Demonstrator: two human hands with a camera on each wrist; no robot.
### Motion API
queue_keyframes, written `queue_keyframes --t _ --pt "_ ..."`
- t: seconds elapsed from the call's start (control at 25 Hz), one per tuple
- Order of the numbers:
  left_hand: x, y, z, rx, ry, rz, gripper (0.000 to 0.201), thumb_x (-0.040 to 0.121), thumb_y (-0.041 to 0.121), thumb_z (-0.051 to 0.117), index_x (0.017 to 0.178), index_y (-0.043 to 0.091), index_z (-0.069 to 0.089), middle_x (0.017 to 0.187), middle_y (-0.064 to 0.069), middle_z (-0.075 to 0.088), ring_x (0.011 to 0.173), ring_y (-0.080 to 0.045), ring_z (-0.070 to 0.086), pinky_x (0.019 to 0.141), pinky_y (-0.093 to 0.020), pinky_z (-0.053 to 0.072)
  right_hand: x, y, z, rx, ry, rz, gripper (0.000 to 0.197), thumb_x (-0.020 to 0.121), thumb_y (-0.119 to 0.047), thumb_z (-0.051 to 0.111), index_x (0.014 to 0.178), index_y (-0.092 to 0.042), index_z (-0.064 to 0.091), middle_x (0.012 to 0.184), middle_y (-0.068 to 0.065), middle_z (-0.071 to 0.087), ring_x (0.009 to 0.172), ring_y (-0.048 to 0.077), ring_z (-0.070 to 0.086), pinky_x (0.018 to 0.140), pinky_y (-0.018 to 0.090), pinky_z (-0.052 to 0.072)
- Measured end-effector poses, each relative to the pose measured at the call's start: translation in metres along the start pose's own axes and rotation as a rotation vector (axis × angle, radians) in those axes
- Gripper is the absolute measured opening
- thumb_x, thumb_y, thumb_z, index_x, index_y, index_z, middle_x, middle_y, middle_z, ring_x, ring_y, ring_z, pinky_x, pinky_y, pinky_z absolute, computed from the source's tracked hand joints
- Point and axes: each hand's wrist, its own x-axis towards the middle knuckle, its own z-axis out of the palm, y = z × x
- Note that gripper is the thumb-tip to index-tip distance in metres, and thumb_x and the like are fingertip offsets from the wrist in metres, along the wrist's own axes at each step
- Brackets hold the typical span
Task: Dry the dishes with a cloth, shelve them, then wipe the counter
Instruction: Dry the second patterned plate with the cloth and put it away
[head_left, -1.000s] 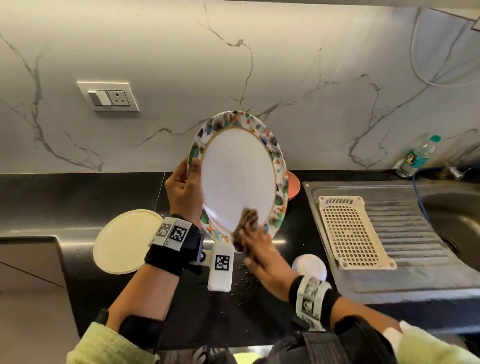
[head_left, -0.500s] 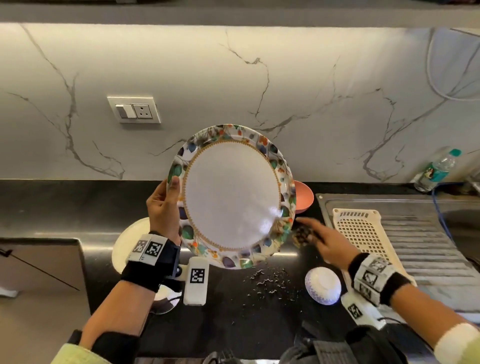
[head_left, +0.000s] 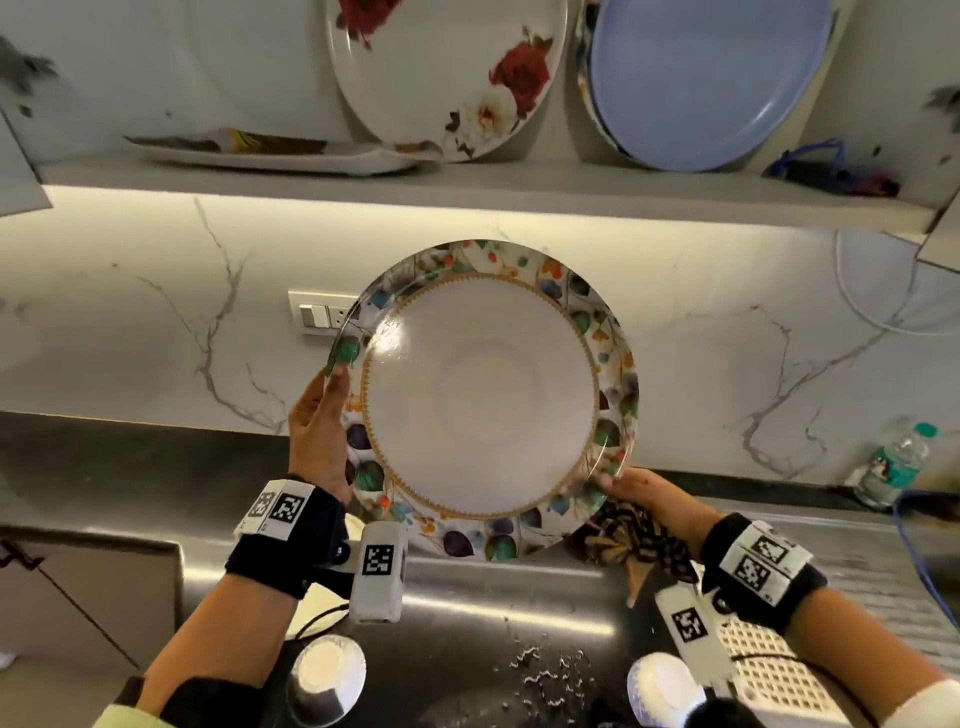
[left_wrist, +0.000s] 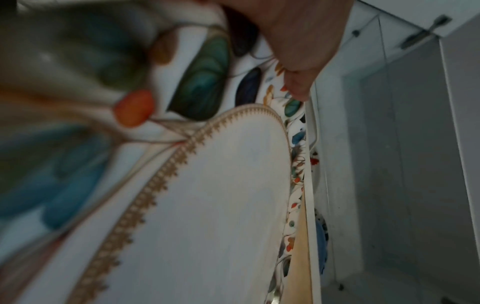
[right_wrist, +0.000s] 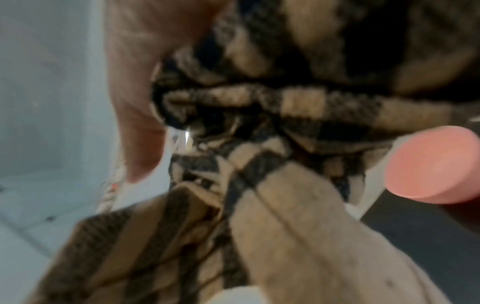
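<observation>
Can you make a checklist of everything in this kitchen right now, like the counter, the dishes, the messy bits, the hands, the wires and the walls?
Surface: black counter, shiny, with wet drops near the front.
Job's things: leaf plate held up, facing us; checked cloth bunched below it.
Clutter: two small bowls, white grid tray, bottle.
Grips: left hand holds the plate's left edge; right hand holds the cloth at the plate's lower right edge.
Cables: blue hose, white wire on the wall.
Surroundings: marble wall, switch, shelf with rose plate, blue plate.
</observation>
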Motion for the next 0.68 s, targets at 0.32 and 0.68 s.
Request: queue_keyframes --t 0.32,0.68 --pt "0.015 0.037 0.001 0.159 -0.099 0.199 0.021 0.096 0.025 0.051 0.113 0.024 0.063 0.104 0.001 0.071 0.094 -0.018 0.069 0.075 -0.038 0.057 0.008 -0.058 0.013 -0.011 0.139 -0.249 0.031 0.071 -0.026 0.068 0.087 0.001 0.069 0.086 0.018 0.072 0.073 0.025 0.071 0.064 0.027 0.057" --pt "0.034 0.149 -0.029 0.832 -0.453 0.086 0.073 0.05 0.064 0.078 0.103 0.014 0.064 0.091 -0.007 0.074 0.081 -0.021 0.071 0.065 -0.025 0.058 -0.005 -0.122 -0.018 -0.378 0.217 -0.482 0.068 0.06 -0.073 0.068 0.076 -0.007 0.071 0.068 0.021 0.069 0.057 0.04 0.065 0.049 0.052 0.053"
